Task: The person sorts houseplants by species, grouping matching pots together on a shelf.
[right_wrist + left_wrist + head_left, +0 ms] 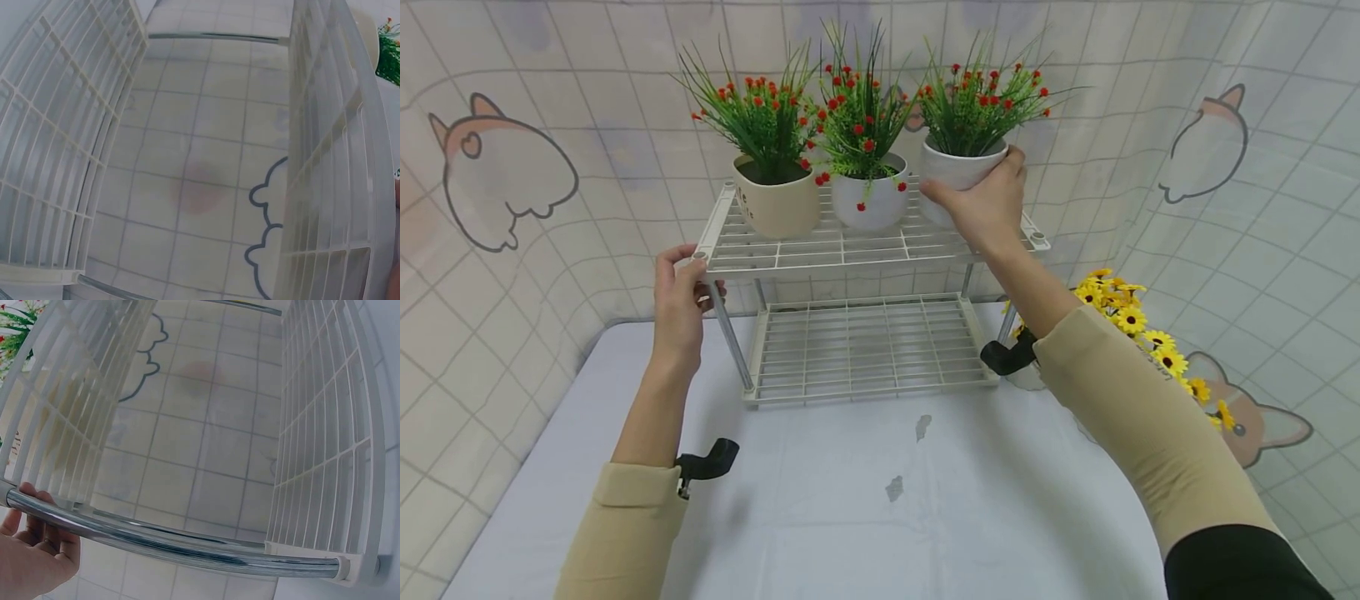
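A white two-tier wire rack (pixel 865 264) stands on the table, and three potted plants with red flowers line its top shelf. My right hand (pixel 988 200) grips the rightmost white flowerpot (pixel 962 169), thumb across its front and fingers round its right side. Beside that pot are another white flowerpot (pixel 868 207) and a cream flowerpot (pixel 781 208). At the rack's top left front corner, my left hand (pixel 677 292) holds the frame. In the left wrist view its fingers (pixel 59 540) curl about the end of the metal post (pixel 187 547).
Yellow flowers (pixel 1131 319) in a pot stand right of the rack, partly behind my right forearm. A white cloth (pixel 820 517) with two grey patches covers the table. Tiled-pattern curtains (pixel 625 150) hang behind and at both sides.
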Motion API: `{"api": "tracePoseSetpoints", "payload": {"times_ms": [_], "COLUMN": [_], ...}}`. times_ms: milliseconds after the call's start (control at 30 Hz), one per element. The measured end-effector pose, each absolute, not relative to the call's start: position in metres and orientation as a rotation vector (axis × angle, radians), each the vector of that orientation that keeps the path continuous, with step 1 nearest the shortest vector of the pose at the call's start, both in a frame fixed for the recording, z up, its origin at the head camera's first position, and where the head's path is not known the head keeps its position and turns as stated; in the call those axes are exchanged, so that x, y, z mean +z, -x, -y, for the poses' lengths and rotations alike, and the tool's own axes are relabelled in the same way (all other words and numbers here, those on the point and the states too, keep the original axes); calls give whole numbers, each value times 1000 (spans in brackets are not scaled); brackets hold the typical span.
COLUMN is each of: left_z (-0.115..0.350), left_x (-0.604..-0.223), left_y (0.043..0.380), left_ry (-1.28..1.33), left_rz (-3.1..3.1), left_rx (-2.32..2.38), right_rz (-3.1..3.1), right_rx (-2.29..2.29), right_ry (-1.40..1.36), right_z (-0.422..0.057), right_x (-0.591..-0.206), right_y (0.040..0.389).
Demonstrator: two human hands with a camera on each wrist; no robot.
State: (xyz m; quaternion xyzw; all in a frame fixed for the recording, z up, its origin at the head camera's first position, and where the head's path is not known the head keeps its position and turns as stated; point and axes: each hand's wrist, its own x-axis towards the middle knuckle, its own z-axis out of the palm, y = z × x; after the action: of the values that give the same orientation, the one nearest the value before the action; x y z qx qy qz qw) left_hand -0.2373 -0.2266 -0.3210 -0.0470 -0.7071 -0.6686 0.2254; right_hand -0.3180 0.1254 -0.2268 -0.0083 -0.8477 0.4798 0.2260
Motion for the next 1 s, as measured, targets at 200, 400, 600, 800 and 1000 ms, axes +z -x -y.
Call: {"api": "tracePoseSetpoints", "payload": {"times_ms": [200,400,600,800,1000], "left_z": [227,228,230,230,232], "left_x": [-321,-320,-321,-321,-321], "left_y": [237,237,237,236,235], "left_ry": [125,127,133,133,162], "left_rz": [1947,1944,1965,1979,1975], "left_rx": [-1849,-1867,-1867,-1857,-1866], "right_rz": [2346,2370,2293,2258,2280], "right_rx": [1350,1330,1256,1236,1262], "right_ry": [33,-5,-249,-433,-513], "right_z": [-126,-132,-148,-166,-175], "right_x": [-226,-227,-238,-252,-272], "right_y": [314,294,260,225,201]}}
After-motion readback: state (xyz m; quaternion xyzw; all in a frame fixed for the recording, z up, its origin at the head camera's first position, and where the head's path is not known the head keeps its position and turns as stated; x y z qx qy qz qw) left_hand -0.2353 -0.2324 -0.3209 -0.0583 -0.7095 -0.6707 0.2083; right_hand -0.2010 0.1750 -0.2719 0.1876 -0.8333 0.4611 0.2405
